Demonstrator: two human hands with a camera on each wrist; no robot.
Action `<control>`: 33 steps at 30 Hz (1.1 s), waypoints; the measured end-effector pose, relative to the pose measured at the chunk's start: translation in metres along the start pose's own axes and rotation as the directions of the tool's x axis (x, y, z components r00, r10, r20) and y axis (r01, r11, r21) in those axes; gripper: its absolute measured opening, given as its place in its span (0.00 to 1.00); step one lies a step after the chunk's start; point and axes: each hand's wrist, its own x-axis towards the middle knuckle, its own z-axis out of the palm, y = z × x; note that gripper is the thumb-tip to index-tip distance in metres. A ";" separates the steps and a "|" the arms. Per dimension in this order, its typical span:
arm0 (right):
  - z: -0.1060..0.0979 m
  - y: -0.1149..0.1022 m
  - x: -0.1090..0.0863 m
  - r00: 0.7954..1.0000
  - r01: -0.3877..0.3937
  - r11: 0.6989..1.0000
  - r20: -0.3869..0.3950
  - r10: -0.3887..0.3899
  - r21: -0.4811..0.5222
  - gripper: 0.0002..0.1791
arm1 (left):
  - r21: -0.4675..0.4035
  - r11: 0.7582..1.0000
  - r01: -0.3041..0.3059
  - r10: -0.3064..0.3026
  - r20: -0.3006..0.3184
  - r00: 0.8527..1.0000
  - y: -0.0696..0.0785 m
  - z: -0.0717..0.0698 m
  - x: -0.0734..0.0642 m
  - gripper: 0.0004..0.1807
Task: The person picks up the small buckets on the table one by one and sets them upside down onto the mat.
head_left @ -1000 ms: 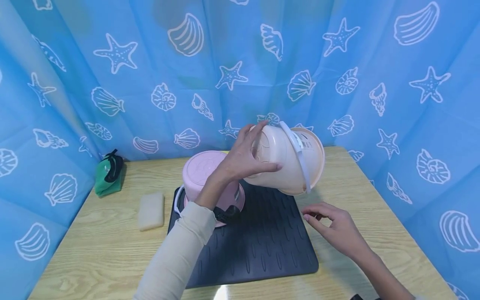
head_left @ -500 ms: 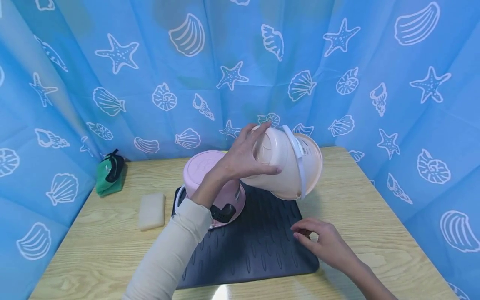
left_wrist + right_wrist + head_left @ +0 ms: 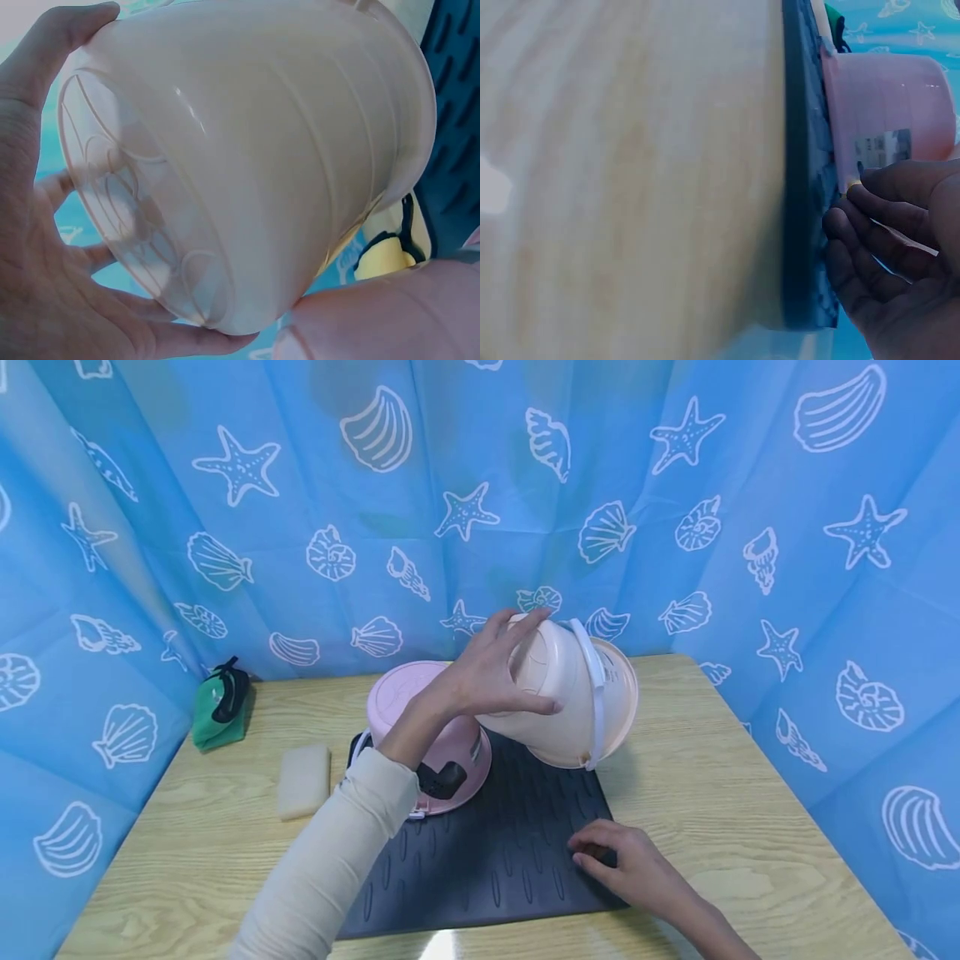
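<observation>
A cream bucket [image 3: 562,697] is held on its side above the mat, its rim facing right and its white handle hanging across the wall. My left hand [image 3: 491,672] grips it around the base, thumb on one side and fingers spread on the other, as the left wrist view [image 3: 247,150] of the bucket's wall confirms. Under my left forearm a pink bucket [image 3: 453,747] stands upside down on the black ribbed mat [image 3: 472,877]. My right hand [image 3: 626,864], fingers loosely curled around nothing, hovers over the mat's right front part.
On the left of the wooden table [image 3: 187,852] lies a whitish sponge-like block [image 3: 303,781]. A green pouch [image 3: 217,714] with black trim sits at the back left corner. Something yellow [image 3: 384,259] with a black cord shows behind the buckets. A blue shell-patterned curtain [image 3: 480,568] surrounds the table.
The cream bucket's rim end has swung slightly down and toward the left in my left hand. My right hand has moved left and nearer, from beside the mat to over it.
</observation>
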 end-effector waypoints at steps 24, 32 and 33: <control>0.010 0.010 -0.004 1.000 -0.015 1.000 -0.001 0.015 0.015 0.09 | 0.134 0.990 0.034 -0.059 0.193 0.979 0.012 0.001 0.018 0.60; 0.009 0.009 -0.006 1.000 -0.028 0.999 0.007 0.028 0.024 0.10 | 0.177 0.981 0.081 -0.121 0.229 0.966 0.012 0.006 0.026 0.60; 0.009 0.009 -0.006 1.000 -0.029 0.999 0.006 0.029 0.024 0.10 | 0.179 0.980 0.086 -0.127 0.232 0.964 0.011 0.007 0.026 0.60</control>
